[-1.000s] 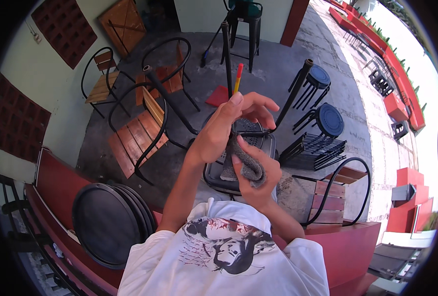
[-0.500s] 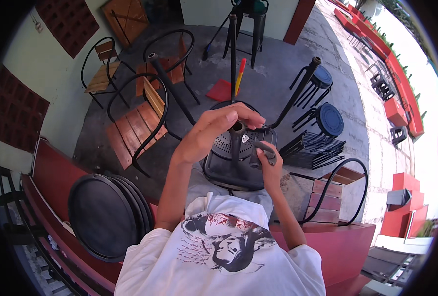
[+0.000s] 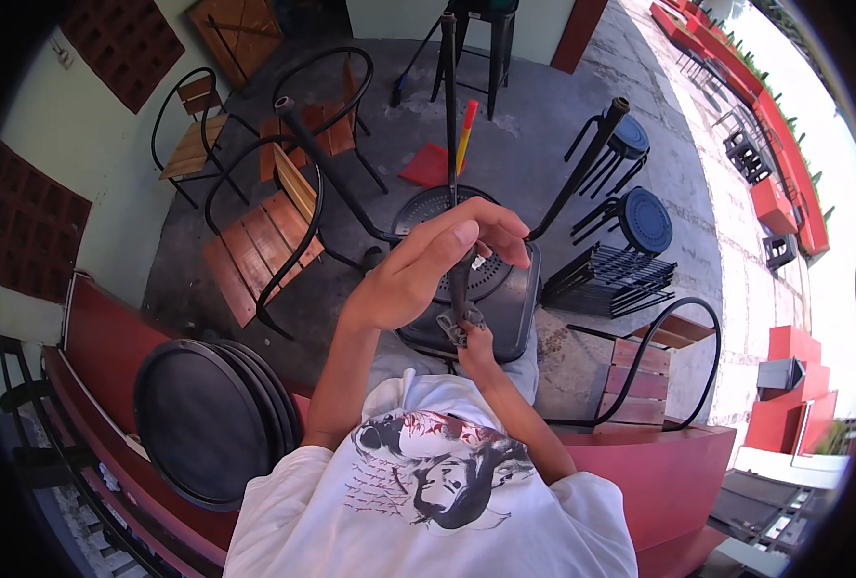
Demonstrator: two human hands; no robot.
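While the upturned stool (image 3: 466, 289) sits in the lap, left hand (image 3: 428, 265) wraps one leg, right hand (image 3: 471, 342) pinches a fitting low on it. Steel: stiff, heavy, slick; hold legs.

Matt black metal in my hands

My left hand (image 3: 418, 275) grips the stool's (image 3: 466, 289) matt black metal leg (image 3: 459, 284); its perforated seat looks painted metal. Chairs (image 3: 254, 241) have reddish wood slats, the floor (image 3: 534, 125) is rough grey concrete.
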